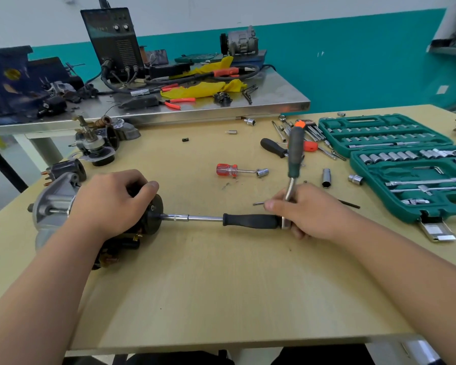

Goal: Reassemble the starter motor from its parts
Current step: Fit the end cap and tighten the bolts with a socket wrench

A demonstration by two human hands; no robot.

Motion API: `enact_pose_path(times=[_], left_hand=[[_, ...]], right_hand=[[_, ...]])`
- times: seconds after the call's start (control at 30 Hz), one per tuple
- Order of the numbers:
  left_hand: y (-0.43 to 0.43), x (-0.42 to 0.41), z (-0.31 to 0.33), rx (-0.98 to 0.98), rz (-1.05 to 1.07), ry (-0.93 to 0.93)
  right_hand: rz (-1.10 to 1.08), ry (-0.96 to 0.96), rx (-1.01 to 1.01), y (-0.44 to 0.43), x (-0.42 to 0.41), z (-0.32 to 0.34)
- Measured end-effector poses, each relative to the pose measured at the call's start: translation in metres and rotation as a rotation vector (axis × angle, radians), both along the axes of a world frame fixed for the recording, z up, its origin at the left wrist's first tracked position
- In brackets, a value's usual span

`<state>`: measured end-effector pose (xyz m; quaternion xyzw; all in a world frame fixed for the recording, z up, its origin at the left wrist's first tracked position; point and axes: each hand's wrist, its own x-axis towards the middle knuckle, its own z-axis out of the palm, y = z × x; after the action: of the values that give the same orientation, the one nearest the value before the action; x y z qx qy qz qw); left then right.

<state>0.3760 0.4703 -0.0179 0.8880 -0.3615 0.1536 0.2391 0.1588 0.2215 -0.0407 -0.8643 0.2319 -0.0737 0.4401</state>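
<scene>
1. Starter motor (53, 201): lies on its side at the left edge of the table (221, 285), black end cap facing right.
2. Left hand (108, 204): clamped over the motor body, fingers curled round it, hiding its middle.
3. Driver (250, 220): horizontal, socket tip against the end cap.
4. Right hand (307, 212): fingers closed round the shank of a ratchet (295, 154), which stands upright at the driver's butt end.
5. Behind the driver: red screwdriver (227, 170) and loose socket (326, 177); farther right, an open socket case (406, 164).
6. Dismantled parts (95, 146): far left, near a steel bench (274, 96).
</scene>
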Motion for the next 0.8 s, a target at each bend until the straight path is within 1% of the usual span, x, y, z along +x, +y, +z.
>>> enact_pose_path(times=[0.1,0.17,0.23,0.3,0.33,0.4,0.47,0.5,0.57,0.63,0.73,0.8], left_hand=[[-0.001,-0.001,-0.001,0.112,-0.029,-0.024],[-0.004,-0.002,0.000,0.202,-0.033,-0.044],[-0.004,-0.003,0.002,0.230,-0.046,-0.050],[-0.003,-0.003,0.004,0.230,-0.117,-0.039],[-0.003,-0.003,0.006,0.266,-0.171,-0.034],[-0.008,-0.008,0.009,0.458,-0.258,-0.053],[-0.017,-0.014,0.008,0.669,-0.272,-0.140],[-0.021,-0.016,0.007,0.716,-0.269,-0.180],[-0.026,-0.018,0.004,0.719,-0.289,-0.222],[-0.025,-0.019,0.000,0.683,-0.309,-0.217],[-0.022,-0.019,-0.003,0.644,-0.296,-0.207],[-0.023,-0.018,-0.003,0.666,-0.296,-0.210]], right_hand=[[-0.077,0.108,-0.068,0.002,0.007,0.003],[-0.091,0.091,-0.039,0.002,0.006,0.002],[-0.085,0.058,-0.043,0.002,0.004,0.000],[-0.071,0.051,-0.062,0.002,0.002,-0.001],[-0.059,0.060,-0.068,0.003,0.002,-0.001],[-0.026,0.088,-0.072,0.001,0.000,-0.001],[0.020,0.106,-0.046,0.000,-0.003,0.002],[0.043,0.101,-0.021,-0.001,-0.005,0.003],[0.077,0.062,0.034,-0.004,-0.009,0.004],[0.106,0.017,0.045,-0.005,-0.014,0.004],[0.169,0.019,-0.119,-0.004,-0.019,0.004],[0.184,0.002,-0.188,-0.001,-0.020,0.003]])
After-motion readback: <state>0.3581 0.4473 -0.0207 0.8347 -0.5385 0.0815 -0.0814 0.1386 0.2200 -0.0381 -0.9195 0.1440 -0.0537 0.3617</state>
